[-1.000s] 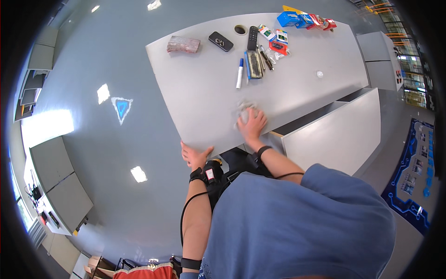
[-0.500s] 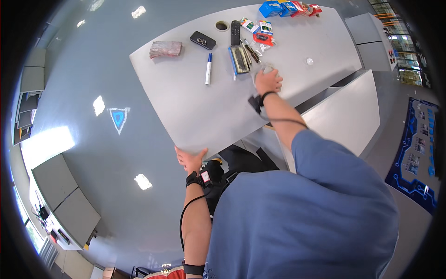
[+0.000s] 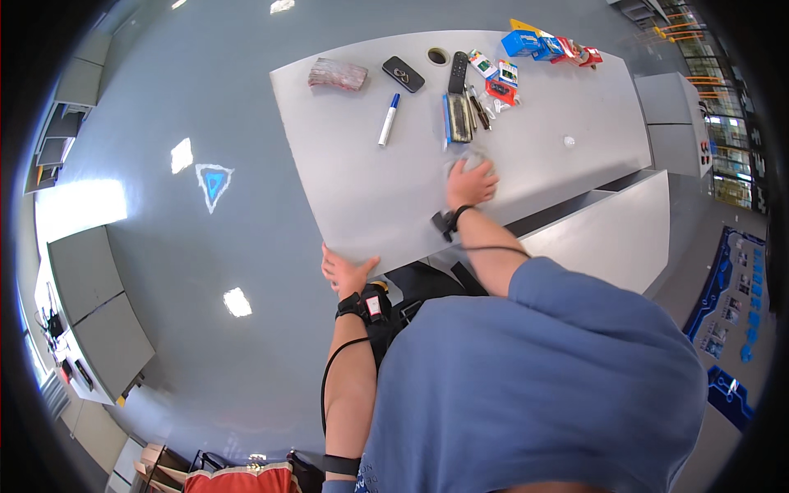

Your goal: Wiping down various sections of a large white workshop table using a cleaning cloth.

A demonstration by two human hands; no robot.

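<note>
My right hand (image 3: 471, 182) presses flat on a crumpled pale cloth (image 3: 465, 158) in the middle of the grey table (image 3: 362, 205). Only the cloth's far edge shows past my fingers. My left hand (image 3: 347, 272) grips the table's near corner, thumb on top. Just beyond the cloth lie a blue-capped marker (image 3: 388, 119), a dark flat case with pens (image 3: 458, 116) and a black remote (image 3: 458, 71).
At the table's far edge sit a wrapped bundle (image 3: 338, 74), a black oval case (image 3: 403, 73), a round hole (image 3: 437, 56) and several colourful small boxes (image 3: 534, 45). A white cabinet (image 3: 608, 238) stands to the right under the table. Grey floor lies on the left.
My right hand with the cloth went from near the front edge out toward the items, then drew back to the table's middle. My left hand stayed on the corner.
</note>
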